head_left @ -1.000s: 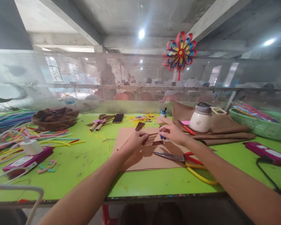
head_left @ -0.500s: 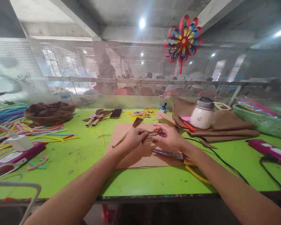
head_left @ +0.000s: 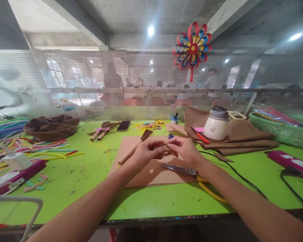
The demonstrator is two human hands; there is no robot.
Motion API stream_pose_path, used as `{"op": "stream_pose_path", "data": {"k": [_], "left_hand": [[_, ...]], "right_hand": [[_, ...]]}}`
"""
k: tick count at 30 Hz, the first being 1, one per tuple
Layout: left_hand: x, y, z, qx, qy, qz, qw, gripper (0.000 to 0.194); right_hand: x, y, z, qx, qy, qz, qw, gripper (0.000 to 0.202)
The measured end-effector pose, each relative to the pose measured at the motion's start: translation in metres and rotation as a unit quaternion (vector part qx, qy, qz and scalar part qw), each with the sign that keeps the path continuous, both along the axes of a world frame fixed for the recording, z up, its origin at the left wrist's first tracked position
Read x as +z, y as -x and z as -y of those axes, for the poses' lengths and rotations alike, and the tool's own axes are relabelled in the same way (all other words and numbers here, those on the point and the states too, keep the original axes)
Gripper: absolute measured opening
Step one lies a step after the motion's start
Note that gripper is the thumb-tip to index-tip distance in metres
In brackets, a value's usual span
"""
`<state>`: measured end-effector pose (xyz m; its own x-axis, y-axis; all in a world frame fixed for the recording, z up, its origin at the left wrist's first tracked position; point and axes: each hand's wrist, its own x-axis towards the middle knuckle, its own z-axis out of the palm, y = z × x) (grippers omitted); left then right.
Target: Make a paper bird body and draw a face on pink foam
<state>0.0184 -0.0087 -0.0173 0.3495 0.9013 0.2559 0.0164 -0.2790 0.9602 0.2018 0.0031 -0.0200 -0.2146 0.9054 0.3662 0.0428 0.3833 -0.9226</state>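
Both of my hands meet above a light-brown paper sheet (head_left: 141, 176). My left hand (head_left: 147, 153) is closed, its fingertips at one end of a small thin brown piece (head_left: 166, 143) that is mostly hidden. My right hand (head_left: 184, 148) pinches the other end of it. Beside the left hand lies a rolled paper stick (head_left: 132, 148) with a dark brown fringed top. Scissors (head_left: 179, 168) with yellow handles rest under my right wrist, partly covered by it. A dark blue tip (head_left: 170, 135) shows just behind the right fingers.
Two finished-looking paper rolls (head_left: 99, 133) and a phone (head_left: 123, 126) lie farther back. At right are a white bottle (head_left: 215, 126), folded brown paper (head_left: 242, 134), a green basket (head_left: 280, 132) and a black cord (head_left: 238, 169). Pipe cleaners (head_left: 58, 148) and a purple power strip (head_left: 20, 176) are at left.
My right hand's spread fingers have closed into a pinch against the left fingertips. The left hand has turned slightly. The whole view has shifted a little.
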Motion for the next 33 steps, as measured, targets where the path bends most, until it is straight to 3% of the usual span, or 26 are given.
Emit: {"op": "stream_pose_path", "data": {"k": [9, 27, 33], "left_hand": [[0.002, -0.002, -0.004, 0.035, -0.054, -0.024, 0.998, 0.030], [0.006, -0.009, 0.006, 0.069, -0.201, -0.137, 0.968, 0.024], [0.002, -0.006, 0.003, 0.095, -0.251, -0.165, 0.949, 0.025]], "right_hand": [[0.010, -0.006, 0.005, 0.027, 0.018, -0.057, 0.998, 0.026], [0.002, -0.008, -0.001, 0.098, 0.078, -0.099, 0.987, 0.034], [-0.002, -0.010, -0.009, 0.067, 0.083, -0.131, 0.986, 0.027]]}}
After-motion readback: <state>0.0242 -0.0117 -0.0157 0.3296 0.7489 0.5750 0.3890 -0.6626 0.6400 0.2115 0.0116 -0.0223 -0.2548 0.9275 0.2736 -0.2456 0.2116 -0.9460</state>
